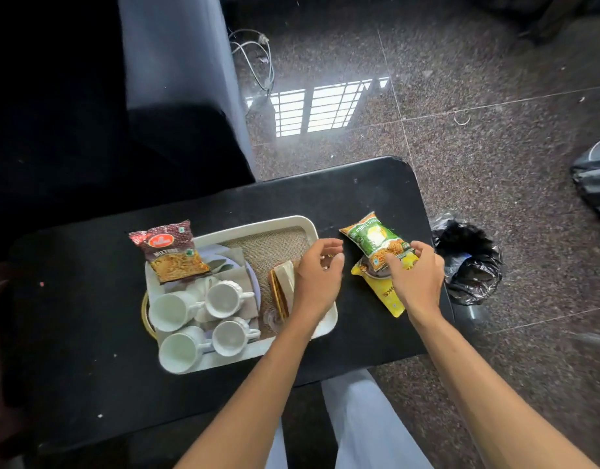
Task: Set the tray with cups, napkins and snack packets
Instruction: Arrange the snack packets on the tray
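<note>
A white tray [285, 222] with a burlap mat lies on the black table [88, 333]. Several white cups [224, 297] stand on its near left part, over a plate and grey napkins [236, 253]. A maroon snack packet [169, 250] leans on the tray's far left rim. Folded napkins [282, 286] stand on edge at the tray's right side. My left hand [320, 274] hovers above them with loosely curled fingers, holding nothing. My right hand [415, 277] grips a green snack packet [373, 236] lying on a yellow packet [386, 292], right of the tray.
A black plastic bag [467, 258] sits on the floor by the table's right edge. Dark seating fills the left and far left. Cables [254, 59] lie on the speckled floor beyond the table. My legs are under the table's near edge.
</note>
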A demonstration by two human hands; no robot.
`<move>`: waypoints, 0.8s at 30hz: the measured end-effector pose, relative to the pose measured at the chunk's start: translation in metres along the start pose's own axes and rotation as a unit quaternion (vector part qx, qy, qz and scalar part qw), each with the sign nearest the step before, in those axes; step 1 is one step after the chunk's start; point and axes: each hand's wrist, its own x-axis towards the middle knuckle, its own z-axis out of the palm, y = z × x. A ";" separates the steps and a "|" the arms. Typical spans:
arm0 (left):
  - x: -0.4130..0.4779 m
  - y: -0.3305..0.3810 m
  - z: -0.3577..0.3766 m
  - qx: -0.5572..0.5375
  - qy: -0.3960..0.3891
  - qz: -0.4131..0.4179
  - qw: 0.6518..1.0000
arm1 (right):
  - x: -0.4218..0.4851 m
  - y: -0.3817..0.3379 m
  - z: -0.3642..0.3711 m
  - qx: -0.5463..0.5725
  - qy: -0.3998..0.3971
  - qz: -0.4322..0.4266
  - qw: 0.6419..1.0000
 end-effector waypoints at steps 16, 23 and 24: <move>0.017 -0.018 0.084 0.019 -0.018 -0.124 0.992 | 0.043 0.015 0.000 0.058 -0.097 -0.042 0.993; 0.002 -0.003 0.066 0.038 -0.036 -0.107 0.993 | 0.027 -0.016 -0.002 0.158 -0.138 -0.061 0.976; -0.002 0.000 0.058 0.046 -0.036 -0.093 0.994 | 0.024 -0.022 -0.005 0.166 -0.142 -0.072 0.973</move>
